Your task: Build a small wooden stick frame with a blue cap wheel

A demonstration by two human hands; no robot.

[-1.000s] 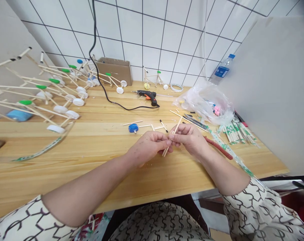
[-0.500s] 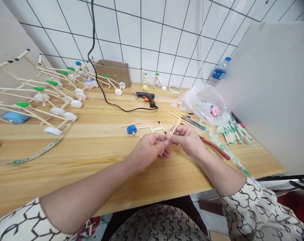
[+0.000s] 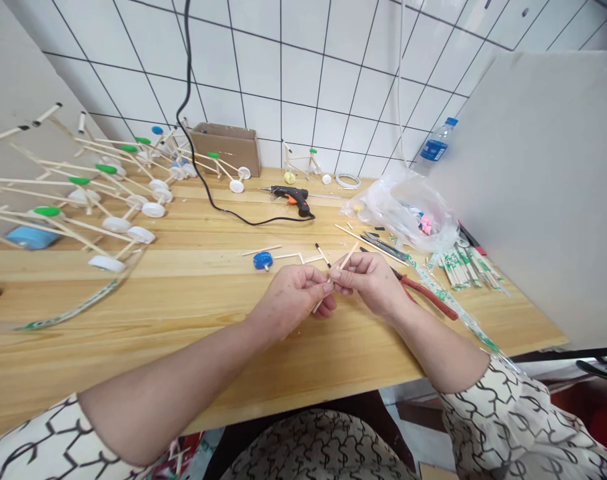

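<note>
My left hand [image 3: 293, 297] and my right hand [image 3: 371, 280] meet above the middle of the wooden table [image 3: 193, 293]. Both pinch a pair of thin wooden sticks [image 3: 347, 256] held together, tilted up to the right. The fingers of both hands are closed round the sticks. Just beyond my hands lie a blue bottle cap [image 3: 263, 260] on a stick and a few loose stick pieces [image 3: 308, 256]. Red-handled pliers [image 3: 426, 295] lie right of my right hand.
A black and orange glue gun [image 3: 293, 195] with its cable lies behind. Stick models with white and green caps [image 3: 108, 200] crowd the left. A clear plastic bag [image 3: 408, 210], packets of chopsticks [image 3: 466, 267], a cardboard box [image 3: 228, 147] and a water bottle [image 3: 433, 143] stand right and back.
Both hands with the sticks have shifted slightly left and away from me. The grip on the sticks stays the same.
</note>
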